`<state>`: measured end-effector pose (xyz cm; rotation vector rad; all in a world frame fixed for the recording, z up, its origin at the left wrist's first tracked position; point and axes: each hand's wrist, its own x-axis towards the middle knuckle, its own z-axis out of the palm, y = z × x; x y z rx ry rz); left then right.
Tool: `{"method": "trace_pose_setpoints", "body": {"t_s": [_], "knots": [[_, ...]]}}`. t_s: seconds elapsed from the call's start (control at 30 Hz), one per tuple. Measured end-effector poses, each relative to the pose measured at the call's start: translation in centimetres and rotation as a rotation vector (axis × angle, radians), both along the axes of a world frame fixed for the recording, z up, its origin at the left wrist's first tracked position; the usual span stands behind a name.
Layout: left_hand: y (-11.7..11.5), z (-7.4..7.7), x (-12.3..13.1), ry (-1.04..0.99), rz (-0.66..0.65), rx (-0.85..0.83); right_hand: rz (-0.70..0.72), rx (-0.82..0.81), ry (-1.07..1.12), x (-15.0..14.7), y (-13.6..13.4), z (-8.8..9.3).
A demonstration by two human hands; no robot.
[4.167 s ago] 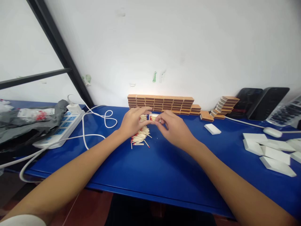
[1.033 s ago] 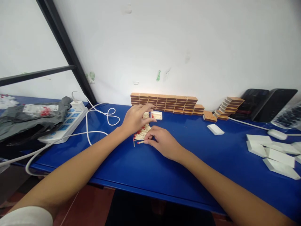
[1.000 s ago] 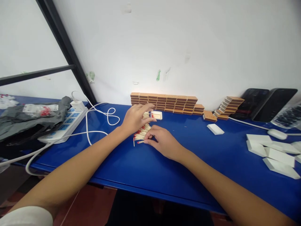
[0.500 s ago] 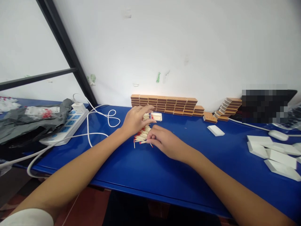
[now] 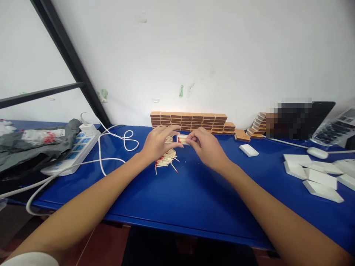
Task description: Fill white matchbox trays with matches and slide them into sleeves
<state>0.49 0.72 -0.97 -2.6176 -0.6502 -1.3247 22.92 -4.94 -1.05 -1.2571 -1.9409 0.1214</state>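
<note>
A loose pile of matches (image 5: 165,159) with red heads lies on the blue table (image 5: 172,199), and a few single ones stick out at its near side. My left hand (image 5: 158,143) curves over the back of the pile, thumb and fingers apart, their tips by the left end of a small white tray (image 5: 183,137) that has matches inside. At the tray's right end is my right hand (image 5: 203,146), its thumb and fingers pinched together over the matches; what they grip is too small to make out.
Stacked matchboxes (image 5: 188,120) line the wall, with a lone matchbox (image 5: 242,135) to their right. White trays (image 5: 321,178) lie at the right, one nearer (image 5: 249,150). A power strip (image 5: 74,151) and white cables are at the left.
My right hand has moved from the near side of the match pile up and right to the white tray. My left hand has hardly moved. The whole view has shifted slightly.
</note>
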Motion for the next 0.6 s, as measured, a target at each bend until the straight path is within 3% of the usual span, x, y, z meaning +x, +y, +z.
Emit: {"method": "trace_pose_setpoints", "body": {"t_s": [0.17,0.3,0.47,0.6], "knots": [[0.1,-0.1,0.0,0.017,-0.006,-0.009,-0.003,0.047,0.0,-0.1,-0.2,0.4],[0.7,-0.1,-0.5,0.011,0.058,-0.026,0.079,0.044,-0.01,-0.6,-0.9,0.8],[1.0,-0.2,-0.8,0.006,0.144,-0.046,0.367,-0.219,-0.157,-1.5,-2.2,0.6],[1.0,-0.2,-0.7,0.017,0.129,-0.046,0.496,-0.37,-0.195,-1.7,-2.8,0.5]]}}
